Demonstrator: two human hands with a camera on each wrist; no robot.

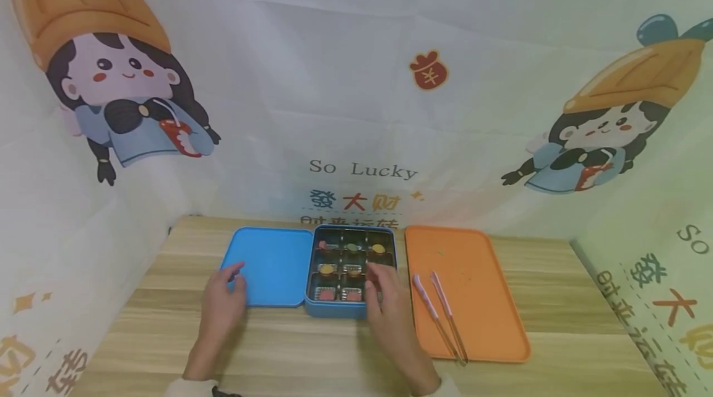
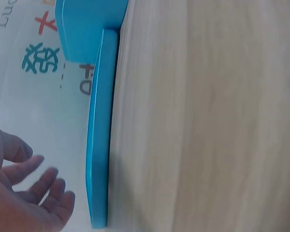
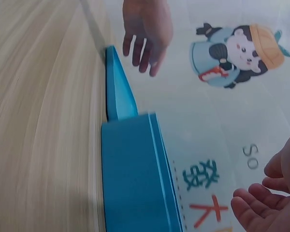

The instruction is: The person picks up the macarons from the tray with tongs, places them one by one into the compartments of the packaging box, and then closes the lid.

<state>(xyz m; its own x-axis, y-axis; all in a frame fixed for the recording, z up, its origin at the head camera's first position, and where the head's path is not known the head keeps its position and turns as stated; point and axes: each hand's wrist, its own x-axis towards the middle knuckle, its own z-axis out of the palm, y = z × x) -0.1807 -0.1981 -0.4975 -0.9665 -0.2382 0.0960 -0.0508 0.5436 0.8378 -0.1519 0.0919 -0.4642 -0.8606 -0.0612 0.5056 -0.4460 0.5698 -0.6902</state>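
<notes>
A blue box (image 1: 336, 309) stands uncovered, its black insert split into several compartments with small pink, yellow and green pieces, some in clear cups. Its blue lid (image 1: 273, 261) lies folded flat on the left. My left hand (image 1: 223, 299) hovers over the lid's front left part, fingers loosely bent and holding nothing; the left wrist view shows the hand (image 2: 31, 193) above the lid's edge. At the box's right side is my right hand (image 1: 392, 307), overlapping the right compartments. In the right wrist view, that hand (image 3: 275, 198) has relaxed fingers with nothing between them.
An orange tray (image 1: 490, 298) lies right of the box, with a few tiny specks on it. Metal tongs with pink ends (image 1: 442, 296) rest there, their bent end over the tray's front rim. A printed white cloth (image 1: 356, 106) hangs behind the wooden table (image 1: 301, 353).
</notes>
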